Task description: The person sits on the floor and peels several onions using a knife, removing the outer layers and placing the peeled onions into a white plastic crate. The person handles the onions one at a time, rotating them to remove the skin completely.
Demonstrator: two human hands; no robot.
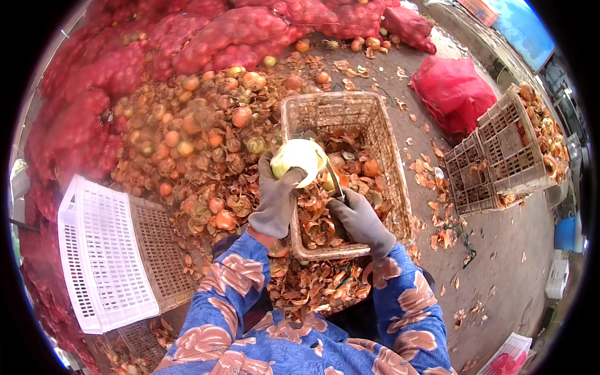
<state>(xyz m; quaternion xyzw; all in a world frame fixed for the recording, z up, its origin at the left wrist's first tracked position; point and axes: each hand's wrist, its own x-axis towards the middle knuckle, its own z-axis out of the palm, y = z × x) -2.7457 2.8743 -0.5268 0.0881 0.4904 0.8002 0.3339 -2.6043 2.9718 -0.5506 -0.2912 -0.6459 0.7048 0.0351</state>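
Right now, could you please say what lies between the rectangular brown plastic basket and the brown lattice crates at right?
Papery orange onion skins lie scattered over grey ground, the head view shows.

Prob. a produce yard / wholesale-type work area, onions mainly. Why: red mesh sacks (231, 40) of onions piled along L & far side, way more than household qty; big heap of loose onions (242, 116) lying straight on the hard grey floor (500, 256); dry skins (445, 239) scattered all round. Bulk plastic crates too: dirty crate (396, 175) mid w/ onions & skins inside, white crate (103, 256) on L, stained crates (509, 147) on R, skins in at least one. Peeled onion (299, 155) held over dirty crate w/ knife (334, 178) next to it, so veg prep gets done here. Rough ledge (465, 31) upper R. Open-air vs. roofed: can't tell.
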